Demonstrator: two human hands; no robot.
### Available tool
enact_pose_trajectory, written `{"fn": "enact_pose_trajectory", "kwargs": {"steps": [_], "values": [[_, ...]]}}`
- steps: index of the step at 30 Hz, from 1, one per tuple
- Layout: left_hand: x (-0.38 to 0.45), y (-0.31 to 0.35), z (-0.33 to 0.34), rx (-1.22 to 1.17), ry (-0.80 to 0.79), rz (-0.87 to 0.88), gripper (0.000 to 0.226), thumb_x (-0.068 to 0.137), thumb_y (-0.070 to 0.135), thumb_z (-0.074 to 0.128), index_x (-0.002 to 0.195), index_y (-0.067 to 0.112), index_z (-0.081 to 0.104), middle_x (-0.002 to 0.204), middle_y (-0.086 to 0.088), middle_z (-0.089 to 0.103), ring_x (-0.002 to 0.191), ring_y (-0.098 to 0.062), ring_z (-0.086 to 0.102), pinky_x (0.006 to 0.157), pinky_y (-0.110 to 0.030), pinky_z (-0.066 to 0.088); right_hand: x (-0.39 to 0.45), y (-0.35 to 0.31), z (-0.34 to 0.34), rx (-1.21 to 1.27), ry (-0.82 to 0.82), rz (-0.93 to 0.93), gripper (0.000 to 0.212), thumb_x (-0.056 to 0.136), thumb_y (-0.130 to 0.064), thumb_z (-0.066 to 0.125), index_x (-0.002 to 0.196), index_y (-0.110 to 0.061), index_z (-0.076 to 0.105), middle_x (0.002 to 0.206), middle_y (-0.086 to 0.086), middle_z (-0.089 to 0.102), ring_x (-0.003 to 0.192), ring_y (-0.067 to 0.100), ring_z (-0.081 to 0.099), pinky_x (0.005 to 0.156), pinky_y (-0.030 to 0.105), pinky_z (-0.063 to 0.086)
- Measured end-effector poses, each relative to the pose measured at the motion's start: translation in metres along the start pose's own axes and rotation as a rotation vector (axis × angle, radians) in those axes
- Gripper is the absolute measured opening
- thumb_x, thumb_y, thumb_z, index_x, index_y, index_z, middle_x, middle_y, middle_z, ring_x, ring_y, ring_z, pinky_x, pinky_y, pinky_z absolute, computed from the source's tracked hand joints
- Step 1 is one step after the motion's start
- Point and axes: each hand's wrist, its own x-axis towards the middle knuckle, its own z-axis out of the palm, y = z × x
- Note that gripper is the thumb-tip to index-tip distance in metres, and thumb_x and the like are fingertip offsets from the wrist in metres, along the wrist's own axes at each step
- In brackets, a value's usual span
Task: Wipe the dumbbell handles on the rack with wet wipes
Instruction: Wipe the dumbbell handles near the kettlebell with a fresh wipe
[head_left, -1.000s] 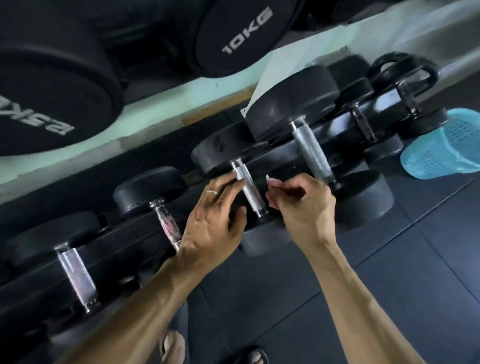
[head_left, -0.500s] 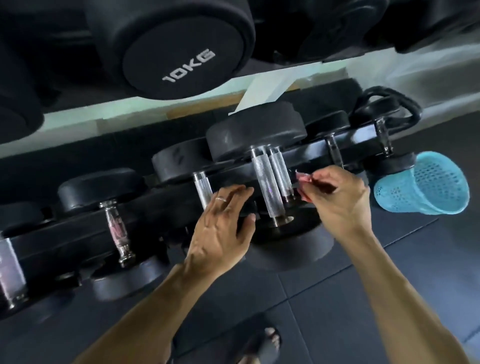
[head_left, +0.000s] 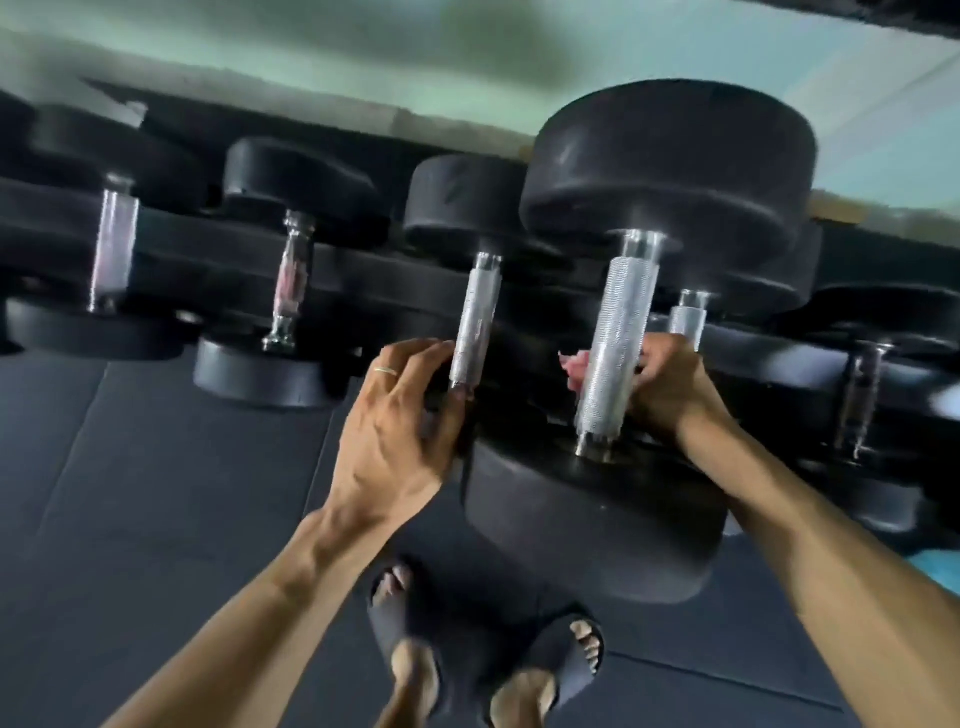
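Gym floor, rack (head_left: 363, 280) view closer than 0.5 s ago. Big knurled handle (head_left: 615, 343) mid-rack; right hand (head_left: 670, 387) now curled behind it, pinching wipe (head_left: 575, 364), mostly hidden. Left hand (head_left: 400, 426) loose-fingered, touching neighbouring handle (head_left: 475, 322).

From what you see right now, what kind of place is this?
Most likely a gym's weight area. A row of black dumbbells with knurled metal handles sits on a low rack, and dark rubber floor mats cover the ground.
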Motion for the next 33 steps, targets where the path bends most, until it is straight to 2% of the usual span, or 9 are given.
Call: {"fn": "enact_pose_trajectory", "kwargs": {"steps": [1, 5, 9, 11, 17, 21, 24, 29, 33], "values": [[-0.005, -0.004, 0.004, 0.011, 0.02, -0.026, 0.043, 0.093, 0.034, 0.047, 0.127, 0.012, 0.06, 0.125, -0.003, 0.057, 0.113, -0.02, 0.055, 0.093, -0.032, 0.048, 0.008, 0.001, 0.004, 0.078, -0.041, 0.001, 0.023, 0.096, -0.035, 0.065, 0.09, -0.016, 0.073, 0.1, 0.018, 0.074, 0.094, 0.028, 0.071, 0.086, 0.044, 0.057], [-0.008, -0.019, 0.023, 0.064, 0.117, -0.111, 0.045, 0.09, 0.033, 0.048, 0.126, 0.01, 0.061, 0.126, -0.007, 0.059, 0.116, -0.021, 0.051, 0.098, -0.042, 0.046, 0.026, 0.002, 0.02, 0.114, -0.116, -0.209, 0.007, 0.091, 0.009, 0.063, 0.093, 0.014, 0.06, 0.089, 0.019, 0.075, 0.074, 0.02, 0.074, 0.065, 0.025, 0.058], [-0.004, -0.022, 0.042, 0.098, 0.148, -0.155, 0.049, 0.089, 0.036, 0.044, 0.125, 0.008, 0.062, 0.127, -0.011, 0.059, 0.12, -0.024, 0.049, 0.101, -0.035, 0.034, 0.045, -0.014, 0.045, 0.175, -0.122, -0.301, 0.009, 0.082, 0.009, 0.073, 0.084, 0.002, 0.068, 0.077, 0.023, 0.072, 0.065, 0.014, 0.071, 0.073, 0.022, 0.059], [-0.003, -0.024, 0.048, 0.142, 0.162, -0.162, 0.049, 0.089, 0.037, 0.043, 0.124, 0.009, 0.062, 0.125, -0.011, 0.06, 0.117, -0.027, 0.053, 0.098, -0.035, 0.035, 0.055, -0.014, 0.057, 0.187, -0.163, -0.327, 0.015, 0.083, 0.011, 0.071, 0.081, -0.004, 0.069, 0.074, 0.012, 0.074, 0.068, 0.014, 0.072, 0.076, 0.019, 0.058], [-0.004, -0.025, 0.05, 0.166, 0.202, -0.183, 0.047, 0.09, 0.037, 0.045, 0.122, 0.008, 0.064, 0.119, -0.008, 0.06, 0.109, -0.025, 0.055, 0.093, -0.038, 0.044, 0.074, -0.006, 0.08, 0.324, -0.203, -0.244, 0.011, 0.081, 0.009, 0.075, 0.084, 0.011, 0.064, 0.063, -0.009, 0.072, 0.057, 0.0, 0.069, 0.057, 0.011, 0.051], [-0.005, -0.025, 0.052, 0.212, 0.208, -0.182, 0.046, 0.092, 0.036, 0.045, 0.123, 0.007, 0.063, 0.119, -0.009, 0.06, 0.107, -0.02, 0.053, 0.094, -0.029, 0.039, 0.077, 0.004, 0.093, 0.075, -0.292, -0.296, 0.028, 0.065, -0.025, 0.091, 0.062, -0.017, 0.064, 0.078, 0.007, 0.076, 0.075, 0.02, 0.074, 0.078, 0.046, 0.06], [-0.005, -0.025, 0.051, 0.237, 0.202, -0.179, 0.046, 0.092, 0.035, 0.045, 0.122, 0.005, 0.062, 0.119, -0.009, 0.06, 0.105, -0.018, 0.052, 0.093, -0.024, 0.034, 0.079, 0.005, 0.098, 0.011, -0.296, -0.343, 0.047, 0.052, -0.056, 0.084, 0.067, -0.016, 0.064, 0.072, 0.003, 0.074, 0.072, 0.025, 0.073, 0.072, 0.053, 0.058], [-0.005, -0.024, 0.051, 0.233, 0.192, -0.183, 0.046, 0.093, 0.035, 0.043, 0.122, 0.004, 0.062, 0.117, -0.008, 0.059, 0.104, -0.017, 0.052, 0.094, -0.023, 0.033, 0.088, -0.003, 0.089, 0.045, -0.068, -0.402, 0.04, 0.069, -0.038, 0.089, 0.058, -0.024, 0.054, 0.056, -0.007, 0.063, 0.051, 0.01, 0.059, 0.056, 0.035, 0.053], [-0.005, -0.022, 0.051, 0.222, 0.197, -0.189, 0.047, 0.092, 0.035, 0.043, 0.122, 0.005, 0.062, 0.117, -0.008, 0.059, 0.103, -0.015, 0.051, 0.093, -0.025, 0.034, 0.079, 0.001, 0.093, -0.151, -0.332, -0.31, 0.045, 0.068, -0.032, 0.091, 0.055, -0.021, 0.049, 0.056, -0.007, 0.054, 0.054, 0.009, 0.047, 0.058, 0.031, 0.04]]}}
